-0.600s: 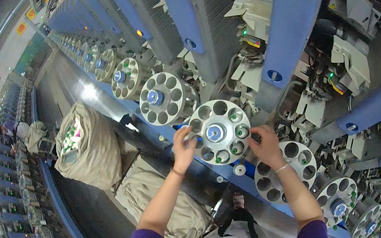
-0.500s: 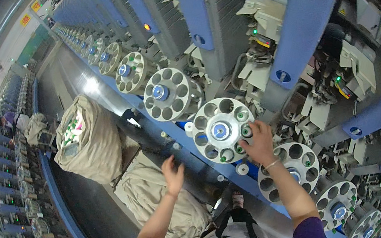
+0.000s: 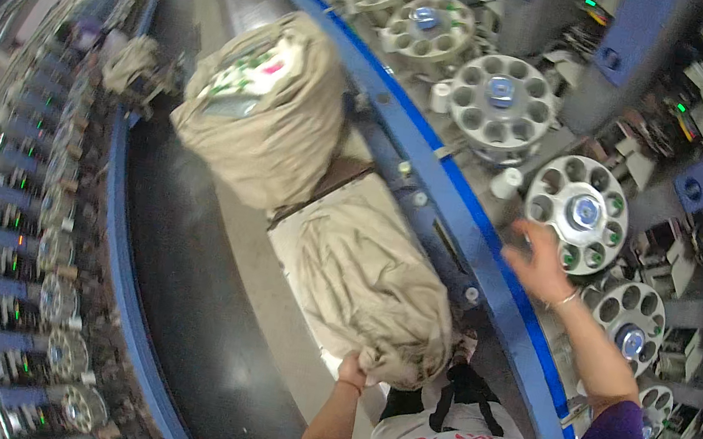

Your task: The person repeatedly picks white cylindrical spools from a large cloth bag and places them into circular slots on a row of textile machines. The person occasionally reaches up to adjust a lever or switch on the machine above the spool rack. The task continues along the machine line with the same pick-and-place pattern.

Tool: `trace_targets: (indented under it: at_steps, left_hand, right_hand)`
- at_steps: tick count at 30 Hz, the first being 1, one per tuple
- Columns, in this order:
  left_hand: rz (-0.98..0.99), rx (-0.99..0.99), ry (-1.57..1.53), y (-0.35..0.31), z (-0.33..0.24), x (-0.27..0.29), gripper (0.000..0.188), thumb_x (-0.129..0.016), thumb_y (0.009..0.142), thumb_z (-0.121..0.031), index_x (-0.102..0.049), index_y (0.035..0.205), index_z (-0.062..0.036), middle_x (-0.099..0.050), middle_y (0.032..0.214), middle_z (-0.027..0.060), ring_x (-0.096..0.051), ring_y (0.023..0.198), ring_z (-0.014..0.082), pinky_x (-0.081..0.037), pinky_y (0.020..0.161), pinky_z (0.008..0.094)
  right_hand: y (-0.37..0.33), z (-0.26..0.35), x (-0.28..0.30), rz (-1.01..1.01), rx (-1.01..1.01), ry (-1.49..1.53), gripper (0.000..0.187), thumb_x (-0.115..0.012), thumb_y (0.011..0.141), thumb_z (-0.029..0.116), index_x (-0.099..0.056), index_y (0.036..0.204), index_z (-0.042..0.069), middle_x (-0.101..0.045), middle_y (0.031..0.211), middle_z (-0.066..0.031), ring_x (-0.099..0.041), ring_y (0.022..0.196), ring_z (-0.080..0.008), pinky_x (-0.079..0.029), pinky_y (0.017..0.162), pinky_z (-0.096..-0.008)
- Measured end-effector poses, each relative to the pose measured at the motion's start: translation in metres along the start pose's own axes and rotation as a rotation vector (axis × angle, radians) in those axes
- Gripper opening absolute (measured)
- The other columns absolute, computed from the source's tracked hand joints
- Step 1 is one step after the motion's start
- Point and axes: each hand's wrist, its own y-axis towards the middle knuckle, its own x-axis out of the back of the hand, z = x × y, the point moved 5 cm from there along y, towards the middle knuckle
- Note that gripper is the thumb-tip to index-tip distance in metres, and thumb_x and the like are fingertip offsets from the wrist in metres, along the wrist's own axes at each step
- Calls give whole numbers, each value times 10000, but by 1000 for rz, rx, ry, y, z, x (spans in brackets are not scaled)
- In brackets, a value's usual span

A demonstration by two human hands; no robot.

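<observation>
My left hand is closed on the near edge of a beige cloth bag, which lies slumped in folds on a pale cart. My right hand is held up with its fingers apart and nothing visible in it. It is beside the lower left of a round bobbin magazine, a pale disc with a ring of holes and a blue hub. Several holes on its right and lower side hold green-tipped bobbins; holes on its left side look bare.
Another beige bag, standing full of green-tipped bobbins, is farther along the aisle. A blue rail runs between the bags and the row of magazines. White spools stand along it. A second machine row lines the left.
The view has swung so the bags sit nearer the middle. My left hand has come down from the air onto the near bag's edge. My right hand has drawn back from the magazine's holes.
</observation>
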Motion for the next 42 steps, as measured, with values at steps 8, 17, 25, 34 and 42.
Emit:
trace_targets:
  at_steps: [8, 17, 25, 34, 42]
  left_hand:
    - [190, -894, -240, -321, -263, 103, 442, -529, 673, -218, -592, 1038, 23, -633, 1011, 163, -616, 922, 326, -504, 877, 483]
    - [-284, -1035, -324, -497, -264, 148, 480, -514, 735, -266, -576, 1110, 27, -622, 1071, 176, -595, 991, 334, -488, 907, 473]
    - [-609, -933, -417, -551, -179, 162, 476, -499, 771, -266, -568, 1132, 36, -617, 1106, 193, -585, 1030, 342, -482, 919, 456]
    - [-373, -934, -630, -532, -85, 286, 411, -492, 782, -263, -590, 1054, 29, -628, 1053, 188, -587, 1007, 341, -488, 897, 432]
    - [-198, -955, -695, -486, -33, 343, 415, -535, 704, -193, -607, 1017, 70, -643, 1021, 226, -609, 990, 367, -486, 912, 461]
  right_hand:
    - [-18, 109, -198, 389, 147, 253, 598, -495, 936, 462, -435, 1338, 23, -470, 1313, -198, -416, 1236, -369, -355, 1028, -460]
    - [280, 250, -279, 135, 466, -92, 468, -517, 909, 279, -477, 1296, 19, -479, 1291, -183, -422, 1224, -361, -351, 1031, -449]
    - [385, 285, -341, 33, 539, -619, 239, -499, 860, 128, -627, 1027, 16, -601, 1127, -132, -496, 1132, -266, -340, 1011, -426]
    - [364, 272, -328, 279, 504, -434, 338, -479, 899, 336, -671, 901, 58, -704, 872, -118, -677, 801, -269, -475, 794, -428]
    - [276, 260, -306, 367, 491, -613, 196, -525, 885, 171, -680, 996, 123, -703, 973, -105, -675, 925, -266, -490, 821, -458]
